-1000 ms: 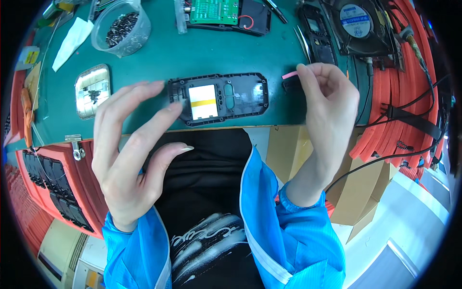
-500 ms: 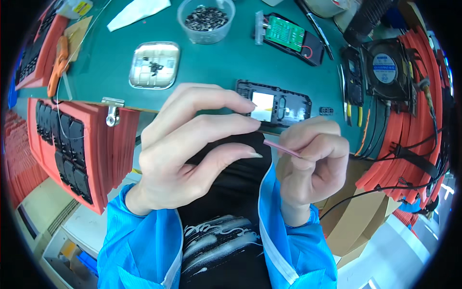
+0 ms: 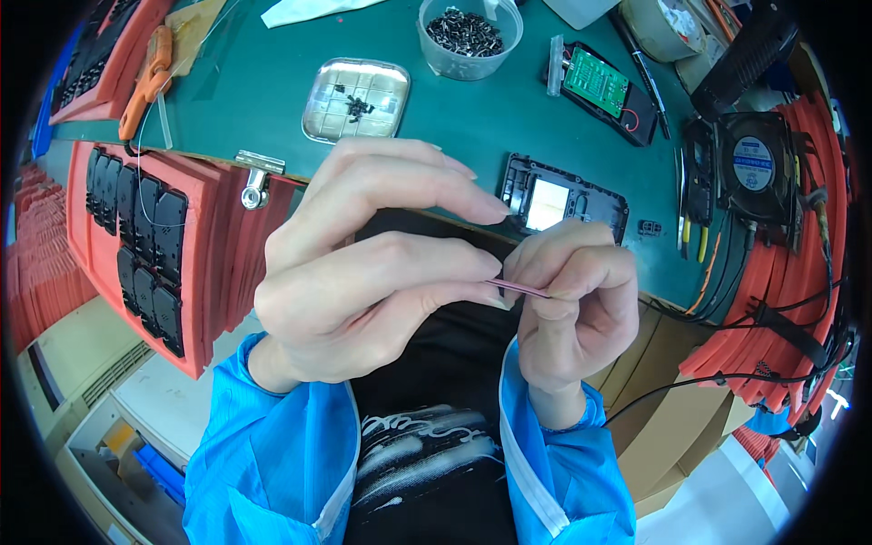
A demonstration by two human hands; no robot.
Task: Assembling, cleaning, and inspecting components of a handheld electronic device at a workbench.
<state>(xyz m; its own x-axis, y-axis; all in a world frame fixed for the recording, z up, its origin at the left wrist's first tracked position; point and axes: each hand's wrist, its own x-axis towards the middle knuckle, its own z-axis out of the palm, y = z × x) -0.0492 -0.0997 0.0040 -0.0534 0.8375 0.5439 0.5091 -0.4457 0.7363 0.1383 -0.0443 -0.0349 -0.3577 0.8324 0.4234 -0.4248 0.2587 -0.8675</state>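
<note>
A thin, narrow pink strip (image 3: 520,288) spans the gap between my hands above the table's front edge. Its right end is pinched by the thumb and forefinger of my right hand (image 3: 590,313), whose other fingers are curled. At its left end, the thumb and forefinger of my left hand (image 3: 354,272) close on it, while the remaining fingers arch above. Just beyond my fingers lies a black plastic housing (image 3: 599,204) with a bright rectangular window; my right hand covers its near part. A small black part (image 3: 649,228) sits right of it.
On the table are a metal tray (image 3: 327,118) of tiny black parts, a clear tub (image 3: 447,65) of small metal pieces and an opened device with a green circuit board (image 3: 595,82). A fan (image 3: 752,168) stands right. Red foam trays (image 3: 195,272) hold black housings at left.
My left thumb and forefinger have come together on the strip's free end; before, they were apart from it. The view has shifted, so the table's things appear further right.
</note>
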